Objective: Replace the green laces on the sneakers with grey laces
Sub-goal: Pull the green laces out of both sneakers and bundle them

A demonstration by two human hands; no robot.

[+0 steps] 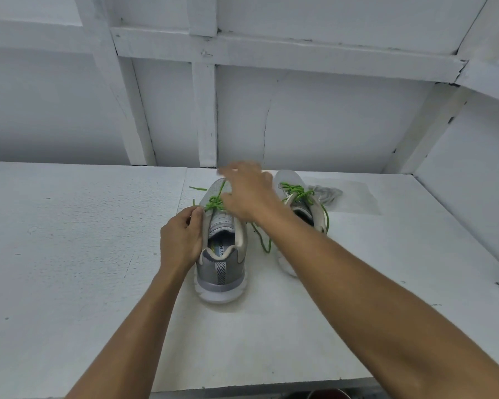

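Head view, near sneaker: the grey mesh near sneaker [222, 254] stands at the middle of the frame with its heel toward the camera, showing a white sole, a chevron heel tab and a cream collar.
Green lace: the bright green lace [213, 203] is bunched over the near sneaker's tongue. One end lies on the table at upper left of the shoe.
Far sneaker: the far sneaker [303, 208] stands just right of centre, partly behind the right forearm. A second green lace [296, 191] is threaded on it, and a green strand trails down between the two shoes.
Grey laces: the grey laces [326, 194] lie in a loose heap beside the far sneaker, on a clear plastic sheet [357, 200].
Left hand: the left hand [182, 240] holds the near sneaker's left side. Its fingers [198, 214] are curled, thumb and forefinger pinching the top eyelet edge.
Right hand: the right hand [248, 194] is over the green lace and motion-blurred. I cannot tell whether its fingers [236, 168] pinch the cord.
Table: the table [69, 254] is painted white and rough, with a wide bare area at lower left. Its front edge runs along the bottom of the frame.
Wall: a white panelled wall [329, 125] with raised battens rises close behind the shoes and angles in at the right.
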